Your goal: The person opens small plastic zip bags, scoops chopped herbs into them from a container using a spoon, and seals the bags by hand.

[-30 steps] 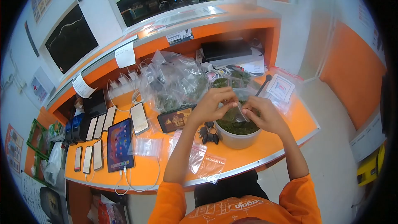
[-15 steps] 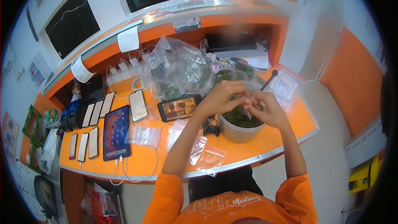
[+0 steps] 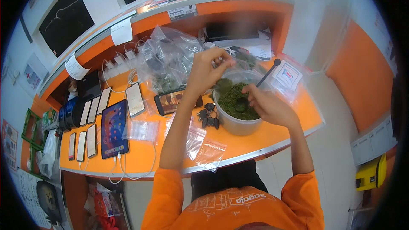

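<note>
A clear round tub (image 3: 238,126) of chopped green leaves (image 3: 231,99) stands at the right part of the orange counter. Over the tub's right side, my right hand (image 3: 263,104) has its fingers closed on the handle of a black spoon (image 3: 242,104), whose bowl rests in the leaves. My left hand (image 3: 209,69) is raised at the tub's upper left, fingers curled in a pinch near a clear plastic bag; what it grips is too unclear to tell. Another long black-handled utensil (image 3: 269,72) leans at the tub's back right.
Filled clear bags (image 3: 168,59) pile up behind my left hand. Left of the tub lie keys (image 3: 208,115), a phone playing video (image 3: 172,101), empty zip bags (image 3: 211,152), a tablet (image 3: 114,128) and several phones. A labelled bag (image 3: 287,76) lies at the right.
My hands were together over the tub with a small clear bag. They have parted: the left rose up and left, the right dropped to the spoon in the leaves.
</note>
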Motion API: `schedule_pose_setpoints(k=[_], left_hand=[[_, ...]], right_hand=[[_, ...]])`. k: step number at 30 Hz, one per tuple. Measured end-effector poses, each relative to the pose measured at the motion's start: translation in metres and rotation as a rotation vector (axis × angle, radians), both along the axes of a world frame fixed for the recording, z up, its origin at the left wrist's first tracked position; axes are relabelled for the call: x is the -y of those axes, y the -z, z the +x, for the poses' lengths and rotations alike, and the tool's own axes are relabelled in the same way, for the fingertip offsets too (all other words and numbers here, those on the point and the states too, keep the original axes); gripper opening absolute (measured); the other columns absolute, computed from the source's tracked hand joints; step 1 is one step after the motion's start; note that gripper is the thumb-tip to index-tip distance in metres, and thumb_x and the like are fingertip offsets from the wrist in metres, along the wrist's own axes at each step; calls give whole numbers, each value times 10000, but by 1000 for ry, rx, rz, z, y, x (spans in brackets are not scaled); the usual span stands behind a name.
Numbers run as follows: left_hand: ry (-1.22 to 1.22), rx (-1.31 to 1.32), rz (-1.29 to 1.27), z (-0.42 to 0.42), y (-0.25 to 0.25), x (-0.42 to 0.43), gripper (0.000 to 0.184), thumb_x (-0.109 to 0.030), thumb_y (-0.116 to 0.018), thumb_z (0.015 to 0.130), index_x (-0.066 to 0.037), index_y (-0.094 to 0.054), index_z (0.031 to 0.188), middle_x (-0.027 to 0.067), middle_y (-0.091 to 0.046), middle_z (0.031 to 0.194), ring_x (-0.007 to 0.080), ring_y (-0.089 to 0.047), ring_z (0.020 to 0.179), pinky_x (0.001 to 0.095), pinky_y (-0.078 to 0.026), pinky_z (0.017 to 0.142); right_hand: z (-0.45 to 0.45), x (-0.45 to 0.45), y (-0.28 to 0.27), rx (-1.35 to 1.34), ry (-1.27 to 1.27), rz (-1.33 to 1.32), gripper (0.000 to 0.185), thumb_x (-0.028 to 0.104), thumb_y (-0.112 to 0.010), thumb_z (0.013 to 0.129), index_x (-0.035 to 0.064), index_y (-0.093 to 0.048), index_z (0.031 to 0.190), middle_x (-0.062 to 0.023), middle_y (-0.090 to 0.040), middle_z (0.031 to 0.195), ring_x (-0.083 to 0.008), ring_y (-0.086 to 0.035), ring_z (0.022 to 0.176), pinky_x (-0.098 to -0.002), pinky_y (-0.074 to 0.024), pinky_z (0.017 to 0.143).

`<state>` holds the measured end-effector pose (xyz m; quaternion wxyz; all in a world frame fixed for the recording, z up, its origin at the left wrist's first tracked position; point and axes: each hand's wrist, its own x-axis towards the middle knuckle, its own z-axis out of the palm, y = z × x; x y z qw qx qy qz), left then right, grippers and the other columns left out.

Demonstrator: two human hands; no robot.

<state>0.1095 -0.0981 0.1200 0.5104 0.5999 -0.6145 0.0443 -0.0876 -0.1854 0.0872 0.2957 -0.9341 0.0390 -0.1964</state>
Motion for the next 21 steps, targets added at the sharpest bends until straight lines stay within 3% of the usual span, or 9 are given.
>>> schedule_pose_setpoints(k=[3,6,7,9,13,15,17,21], left_hand=[[-146,74,-230,6,-8,30,90,-88,-654,730,-22,-624,785,59,-590,738,121,-564,605,237,-414,487],[-166,41,-268,17,-7,53,136,-131,-660,730,-39,-623,824,74,-606,791,146,-612,671,256,-444,504],[-226,86,-158,16,-5,51,173,-185,-648,743,-49,-617,846,88,-612,836,180,-633,739,290,-472,580],[-247,190,-28,11,0,34,182,-203,-636,753,-48,-614,846,92,-614,844,196,-628,731,311,-471,616],[-196,187,160,4,7,-36,218,-249,-628,760,-48,-611,841,88,-614,843,217,-620,719,332,-462,648],[-329,260,490,6,23,-77,247,-276,-645,744,-66,-607,870,68,-612,838,225,-606,733,335,-453,652],[-431,415,572,-1,54,-118,286,-304,-660,717,-91,-594,896,65,-607,777,261,-595,805,383,-465,636],[-611,277,876,-16,106,-153,300,-311,-677,702,-93,-588,889,60,-614,812,257,-595,783,377,-455,625]], right_hand=[[-2,-11,-20,-141,80,-120,254,65,-509,814,82,-439,1058,-160,-553,692,-301,-573,656,-389,-419,612],[1,-16,-22,-289,160,-2,267,37,-486,810,54,-437,1071,-213,-553,904,-372,-544,813,-422,-417,685],[3,-13,-14,-142,129,-42,262,41,-489,812,58,-444,1069,-214,-555,879,-371,-544,804,-422,-416,679],[7,-4,10,154,66,-111,252,50,-494,816,67,-459,1065,-215,-560,828,-369,-544,786,-422,-415,667],[5,-11,-2,-126,147,-32,201,52,-489,820,65,-508,1020,-191,-571,818,-348,-537,793,-420,-405,704],[4,-14,-3,-87,142,-36,210,46,-486,818,63,-514,1026,-180,-573,812,-337,-537,791,-404,-404,706],[7,-8,8,62,109,-117,246,40,-483,816,64,-513,1059,-153,-570,858,-308,-535,821,-376,-398,721],[9,-14,9,124,167,-135,272,38,-489,810,59,-511,1080,-117,-548,964,-274,-527,891,-363,-389,774]])
